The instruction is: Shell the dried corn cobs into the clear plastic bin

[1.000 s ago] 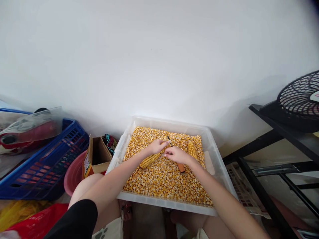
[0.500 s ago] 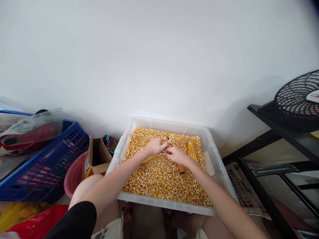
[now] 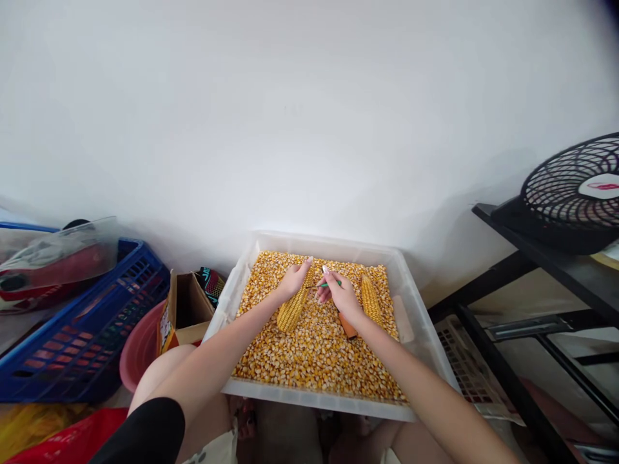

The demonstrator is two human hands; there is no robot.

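Domestic setting: a home storage corner or utility room with a plain white wall. Indicators: clear plastic tub (image 3: 411,303) of loose maize kernels around both hands; blue plastic crate (image 3: 91,335), pink basin (image 3: 140,348) and cardboard box (image 3: 186,309) left of the hands; electric fan (image 3: 575,193) on black metal shelving (image 3: 532,258) to their right.

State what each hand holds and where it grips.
Left hand grips a corn cob at its upper end; right hand holds a thin green tool near mid-length.

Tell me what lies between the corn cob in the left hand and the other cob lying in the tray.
In the head view, the right hand with its green tool sits between the held cob and the lying cob, over loose kernels.
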